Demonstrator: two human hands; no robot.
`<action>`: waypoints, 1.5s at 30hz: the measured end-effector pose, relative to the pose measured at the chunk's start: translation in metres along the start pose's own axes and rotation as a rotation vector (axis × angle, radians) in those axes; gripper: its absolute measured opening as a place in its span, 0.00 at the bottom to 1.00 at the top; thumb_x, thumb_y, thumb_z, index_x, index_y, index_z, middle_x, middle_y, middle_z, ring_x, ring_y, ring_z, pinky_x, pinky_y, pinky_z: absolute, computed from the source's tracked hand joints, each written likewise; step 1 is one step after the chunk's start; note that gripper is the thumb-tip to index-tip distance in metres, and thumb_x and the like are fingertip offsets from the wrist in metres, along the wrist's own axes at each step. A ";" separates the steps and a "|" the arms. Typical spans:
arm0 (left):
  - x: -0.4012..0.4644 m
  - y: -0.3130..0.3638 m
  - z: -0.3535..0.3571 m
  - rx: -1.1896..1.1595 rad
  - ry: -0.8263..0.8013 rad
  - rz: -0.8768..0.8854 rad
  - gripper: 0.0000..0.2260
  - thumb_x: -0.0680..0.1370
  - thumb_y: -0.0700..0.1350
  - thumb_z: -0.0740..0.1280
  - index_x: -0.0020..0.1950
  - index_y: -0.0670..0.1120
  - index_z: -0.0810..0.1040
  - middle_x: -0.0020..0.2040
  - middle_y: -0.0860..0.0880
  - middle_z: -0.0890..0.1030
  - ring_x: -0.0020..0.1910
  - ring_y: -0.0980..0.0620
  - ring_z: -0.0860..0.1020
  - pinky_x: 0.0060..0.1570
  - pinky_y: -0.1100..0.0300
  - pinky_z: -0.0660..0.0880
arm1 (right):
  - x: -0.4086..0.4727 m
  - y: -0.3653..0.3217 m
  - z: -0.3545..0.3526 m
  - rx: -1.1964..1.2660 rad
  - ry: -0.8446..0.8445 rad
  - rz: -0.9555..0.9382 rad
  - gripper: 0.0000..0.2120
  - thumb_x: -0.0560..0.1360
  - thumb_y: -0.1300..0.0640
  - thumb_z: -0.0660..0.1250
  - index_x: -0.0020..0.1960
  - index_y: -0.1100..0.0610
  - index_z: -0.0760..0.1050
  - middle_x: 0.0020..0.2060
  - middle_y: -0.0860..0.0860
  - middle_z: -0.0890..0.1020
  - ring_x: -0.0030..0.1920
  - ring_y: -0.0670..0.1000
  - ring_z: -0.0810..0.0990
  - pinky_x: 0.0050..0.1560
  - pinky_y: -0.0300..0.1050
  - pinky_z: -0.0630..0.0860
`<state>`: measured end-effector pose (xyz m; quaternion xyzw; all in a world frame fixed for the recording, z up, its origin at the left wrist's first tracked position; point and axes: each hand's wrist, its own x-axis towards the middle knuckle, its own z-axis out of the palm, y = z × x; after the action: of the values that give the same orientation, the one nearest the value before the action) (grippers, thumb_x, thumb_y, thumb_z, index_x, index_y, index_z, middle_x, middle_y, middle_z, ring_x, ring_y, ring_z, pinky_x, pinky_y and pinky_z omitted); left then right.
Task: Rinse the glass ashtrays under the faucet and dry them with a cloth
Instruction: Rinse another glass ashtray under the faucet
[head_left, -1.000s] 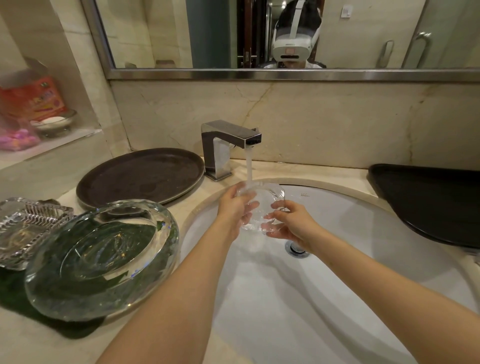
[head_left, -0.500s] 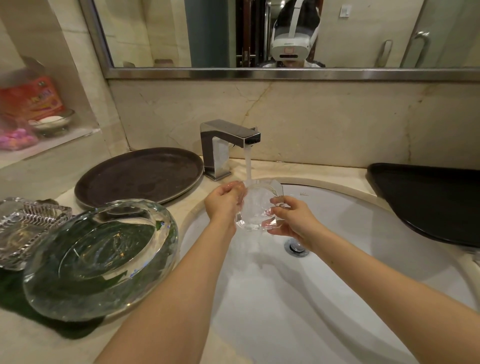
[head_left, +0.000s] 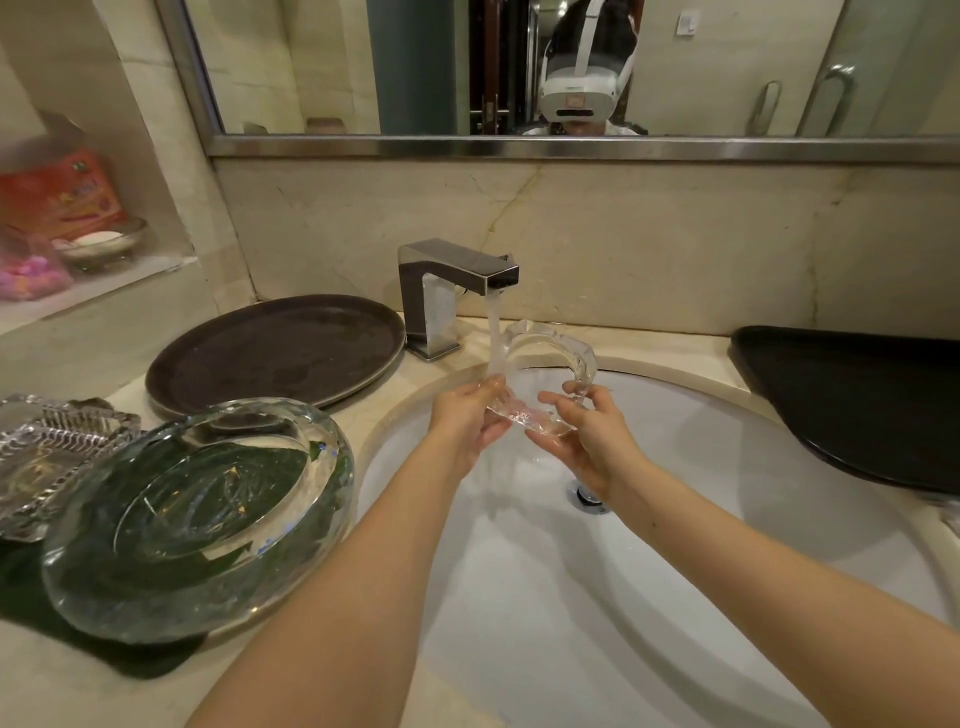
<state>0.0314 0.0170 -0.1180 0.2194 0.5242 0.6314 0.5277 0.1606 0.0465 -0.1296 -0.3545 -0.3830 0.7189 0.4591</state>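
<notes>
A small clear glass ashtray (head_left: 550, 358) is tilted on edge over the white sink (head_left: 727, 467), under the water running from the chrome faucet (head_left: 452, 280). My left hand (head_left: 467, 415) grips its lower left edge and my right hand (head_left: 587, 431) holds its lower right edge, thumb on the rim. A large round glass ashtray (head_left: 192, 514) lies on a dark green cloth (head_left: 31, 587) on the counter at left. A ribbed square glass ashtray (head_left: 47, 452) sits behind it.
A round brown tray (head_left: 275, 353) lies left of the faucet. A black tray (head_left: 857, 400) sits at the right of the basin. A wall niche at far left holds a soap dish (head_left: 98, 241) and packets. The drain (head_left: 589, 496) is below my right wrist.
The small ashtray has been lifted and tipped up, so its rim now stands higher beside the stream. Both hands shifted to its lower edge.
</notes>
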 end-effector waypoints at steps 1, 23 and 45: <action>0.000 0.000 -0.001 -0.024 0.007 -0.005 0.06 0.78 0.37 0.64 0.54 0.37 0.76 0.46 0.42 0.80 0.42 0.48 0.81 0.42 0.59 0.78 | 0.000 0.002 0.002 0.026 -0.008 0.013 0.08 0.80 0.67 0.56 0.57 0.58 0.64 0.50 0.54 0.78 0.44 0.54 0.81 0.45 0.48 0.81; 0.001 0.002 -0.001 -0.208 0.040 -0.015 0.10 0.81 0.42 0.61 0.59 0.39 0.75 0.47 0.43 0.81 0.42 0.49 0.80 0.41 0.57 0.79 | -0.004 0.000 0.005 0.172 -0.113 0.142 0.11 0.79 0.70 0.54 0.58 0.58 0.64 0.49 0.59 0.79 0.48 0.59 0.80 0.46 0.52 0.80; -0.005 -0.001 -0.003 0.331 0.087 0.062 0.13 0.72 0.36 0.72 0.54 0.42 0.74 0.43 0.46 0.82 0.31 0.52 0.82 0.28 0.63 0.73 | 0.006 -0.006 0.001 -0.750 -0.018 -0.133 0.12 0.81 0.56 0.56 0.59 0.55 0.76 0.35 0.50 0.78 0.28 0.49 0.72 0.31 0.39 0.68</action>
<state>0.0313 0.0114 -0.1190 0.2918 0.6363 0.5615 0.4413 0.1601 0.0538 -0.1243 -0.4658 -0.6459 0.5004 0.3398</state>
